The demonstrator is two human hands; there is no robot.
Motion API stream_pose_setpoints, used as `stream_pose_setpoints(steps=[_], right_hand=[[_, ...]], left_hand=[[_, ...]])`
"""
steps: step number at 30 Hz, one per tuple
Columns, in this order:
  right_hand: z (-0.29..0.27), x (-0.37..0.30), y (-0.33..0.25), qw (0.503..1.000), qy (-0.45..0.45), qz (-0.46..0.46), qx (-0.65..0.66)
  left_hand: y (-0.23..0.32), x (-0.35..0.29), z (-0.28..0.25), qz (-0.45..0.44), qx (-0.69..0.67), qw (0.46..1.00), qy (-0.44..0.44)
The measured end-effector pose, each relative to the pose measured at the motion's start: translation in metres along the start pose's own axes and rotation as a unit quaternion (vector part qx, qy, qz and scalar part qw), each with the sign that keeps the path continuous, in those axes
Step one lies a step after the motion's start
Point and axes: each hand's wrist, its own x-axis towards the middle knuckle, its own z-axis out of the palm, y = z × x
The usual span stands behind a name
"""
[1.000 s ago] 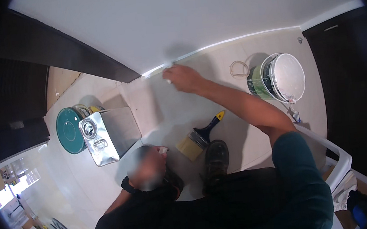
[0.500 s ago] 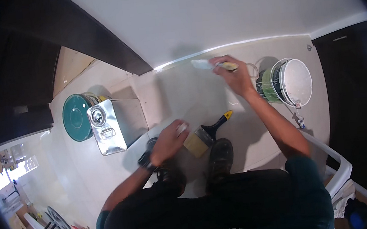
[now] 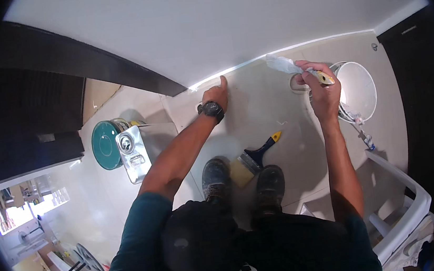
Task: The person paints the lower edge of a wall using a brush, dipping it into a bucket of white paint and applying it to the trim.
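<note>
My right hand (image 3: 322, 91) is closed around the handle of a paintbrush (image 3: 283, 64). Its white-coated bristles point up and left, close to the wall's lower edge. Beside that hand stands a white-rimmed paint bucket (image 3: 356, 89) with a wire handle. My left hand (image 3: 215, 95), with a dark watch at the wrist, reaches to the foot of the white wall (image 3: 227, 28). One digit stretches to the white line there while the other fingers curl in; what they hold, if anything, is hidden. A wide paintbrush (image 3: 256, 155) with pale bristles lies on the floor by my shoes.
At the left stand a square metal can (image 3: 135, 168) and a round can with a green lid (image 3: 105, 145). A dark door frame (image 3: 114, 67) meets the wall. A white plastic chair (image 3: 405, 187) is at the lower right, near a dark door (image 3: 423, 114).
My left hand has gone from near my shoes, where something small and white showed in it, up to the wall's foot. My right hand has moved right with the paintbrush, toward the bucket.
</note>
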Motion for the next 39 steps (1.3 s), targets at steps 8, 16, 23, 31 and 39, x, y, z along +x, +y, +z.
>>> stream_pose_setpoints(steps=[8, 16, 23, 31, 39], right_hand=[[-0.002, 0.002, 0.005, 1.000, -0.015, -0.004, -0.004], [-0.006, 0.000, 0.006, 1.000, -0.012, 0.003, -0.014], [-0.003, -0.001, 0.006, 1.000, -0.025, 0.000, -0.007], [0.006, -0.001, 0.009, 0.999, -0.034, -0.001, -0.017], [0.014, -0.006, -0.001, 0.999, -0.036, 0.000, -0.023]], left_hand=[[0.008, 0.025, 0.010, 0.015, 0.003, 1.000, 0.022], [0.004, 0.030, 0.004, -0.008, 0.044, 0.999, 0.002], [0.000, 0.033, 0.008, 0.004, 0.054, 0.998, 0.016], [-0.001, 0.028, 0.003, -0.014, 0.010, 1.000, -0.005], [-0.023, 0.020, 0.004, -0.047, -0.024, 0.998, 0.019]])
